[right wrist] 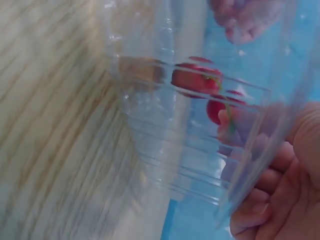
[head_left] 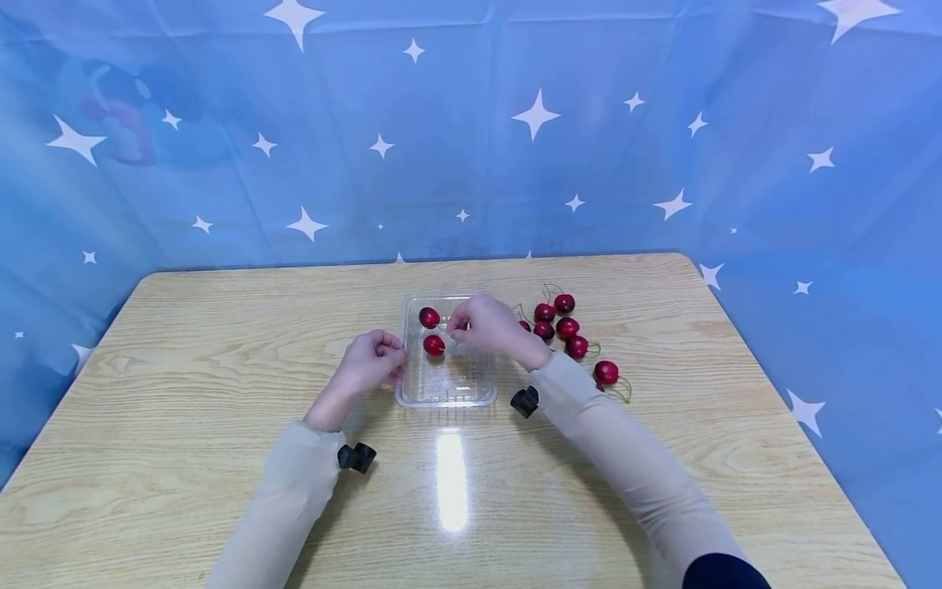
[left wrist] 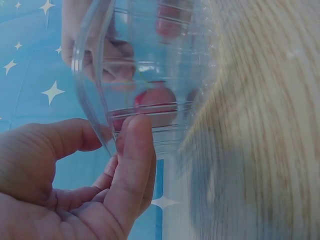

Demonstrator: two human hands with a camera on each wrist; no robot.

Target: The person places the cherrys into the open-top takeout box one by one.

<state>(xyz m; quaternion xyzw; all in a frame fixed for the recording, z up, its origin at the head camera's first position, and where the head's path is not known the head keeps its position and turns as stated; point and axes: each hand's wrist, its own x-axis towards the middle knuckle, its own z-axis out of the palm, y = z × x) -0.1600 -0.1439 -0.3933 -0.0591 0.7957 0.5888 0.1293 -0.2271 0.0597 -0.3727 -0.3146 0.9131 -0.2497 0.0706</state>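
A clear plastic container [head_left: 447, 403] sits on the table with two dark red cherries inside, an upper cherry [head_left: 429, 317] and a lower cherry [head_left: 434, 345]. My left hand [head_left: 371, 360] pinches the container's left rim; in the left wrist view the thumb [left wrist: 82, 136] lies on one side of the rim and the fingers on the other. Reaching over the right side, my right hand [head_left: 486, 323] has its fingertips inside the container. The right wrist view shows its fingers pinching the green stem of a cherry [right wrist: 197, 77], seen through the clear wall.
Several loose cherries [head_left: 567, 328], some with stems, lie on the table right of the container, close to the right forearm. The wood-grain table [head_left: 221, 352] ends at a blue curtain [head_left: 471, 164] with white stars behind it.
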